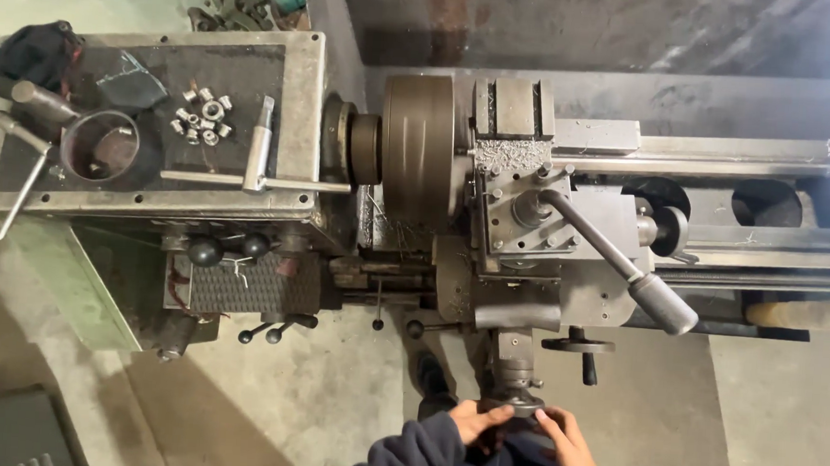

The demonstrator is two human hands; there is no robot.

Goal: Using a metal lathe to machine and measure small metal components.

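Nearest, at the bottom edge: two dark blue sleeves, and both hands closed on the small wheel at the front of the lathe. Left hand curled on the left side of its rim, right hand on the right side, fingers bent around the edge, not spread. Held from both sides, probably for a steady and even grip on so small a wheel. Hard to tell how firmly.

Just beside the left hand, on the concrete floor, a dark shoe, close under the machine, as needed to stand within reach of the wheel.

A little further, to the right of the wheel's shaft, a second wheel with a short handle, untouched.

Above that, the tool holder with its long lever slanting towards the person's right, apparently left where a hand finds it easily. Metal chips heaped just behind the tool holder, close to the big round chuck.

To the left, two black ball knobs at the front of the machine head. On its flat top, seemingly used as a shelf: a T-shaped key, a small heap of nuts, a metal cup and a dark cloth at the far corner, all well apart from the turning parts.

Farthest to the right, the long rails of the bed.
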